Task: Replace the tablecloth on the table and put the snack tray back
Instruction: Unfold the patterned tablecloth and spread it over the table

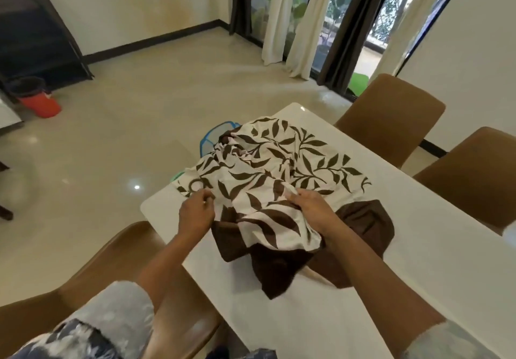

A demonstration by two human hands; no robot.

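White table (pixel 418 261), brown chairs around. Leaf-print tablecloth (pixel 279 168) bunched on table's near-left end. Left hand (pixel 196 213) pinches cloth edge; right hand (pixel 314 210) grips fold. Advice: find corners, spread outward. Snack tray unseen.

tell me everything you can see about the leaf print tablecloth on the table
The tablecloth is cream fabric printed with dark brown leaves, with plain brown sections at its near side. It lies bunched and wrinkled, not spread, on the white table. The left hand pinches its near-left edge; the right hand grips a fold. Its far-left end overlaps something blue-rimmed.
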